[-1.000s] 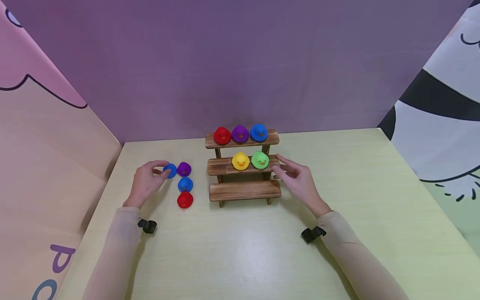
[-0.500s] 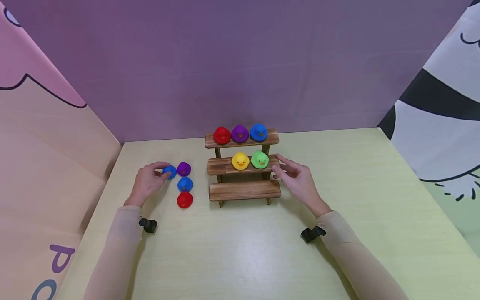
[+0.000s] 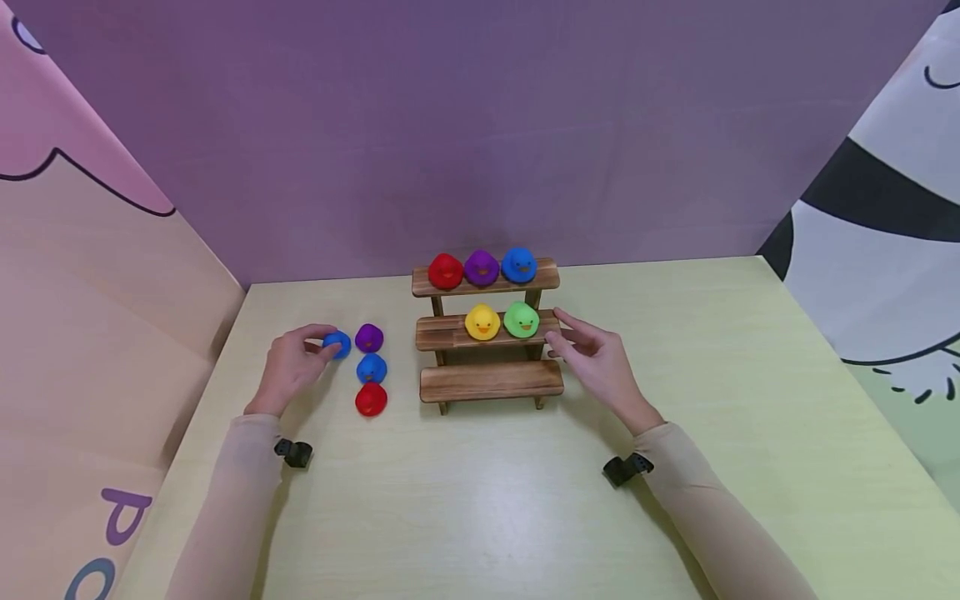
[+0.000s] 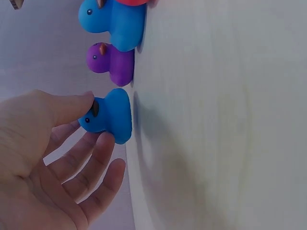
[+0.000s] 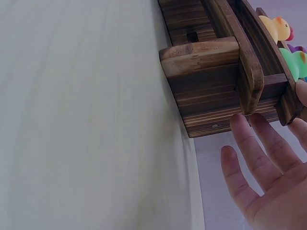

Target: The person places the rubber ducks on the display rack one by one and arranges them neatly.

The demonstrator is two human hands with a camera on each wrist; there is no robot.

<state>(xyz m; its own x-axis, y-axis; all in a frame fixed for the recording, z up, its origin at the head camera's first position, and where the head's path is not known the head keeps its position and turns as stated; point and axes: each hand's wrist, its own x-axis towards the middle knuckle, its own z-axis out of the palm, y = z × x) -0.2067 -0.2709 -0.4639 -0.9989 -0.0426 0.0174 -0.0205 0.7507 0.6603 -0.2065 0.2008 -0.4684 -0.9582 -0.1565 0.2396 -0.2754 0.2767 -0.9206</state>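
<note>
so, weakest link looks like the left hand (image 3: 295,360): thumb and fingertips pinch the held blue duck (image 4: 119,115) around its head, remaining fingers loosely bent. small contact on a rounded head, so a fast lift could let it roll or slip out. that duck sits at the wooden stand's (image 3: 491,383) 9 o'clock; can't tell if its base touches the table (image 3: 480,500).

purple duck (image 3: 369,337) is just beside it at 3 o'clock, second blue duck (image 3: 371,368) at 4, red duck (image 3: 371,400) at 5, touching the second blue. a low sweep toward 3 would probably plough into those.

right hand (image 3: 597,358): thumb and index either side of the middle tier's (image 3: 438,335) 3 o'clock end, reads as a light pinch, other fingers spread. thumb is near the green duck (image 3: 521,320), so a twist there could tip it into the yellow duck (image 3: 482,322) at its 9. a hard tug could skid the stand and topple the top-row ducks (image 3: 482,267).
</note>
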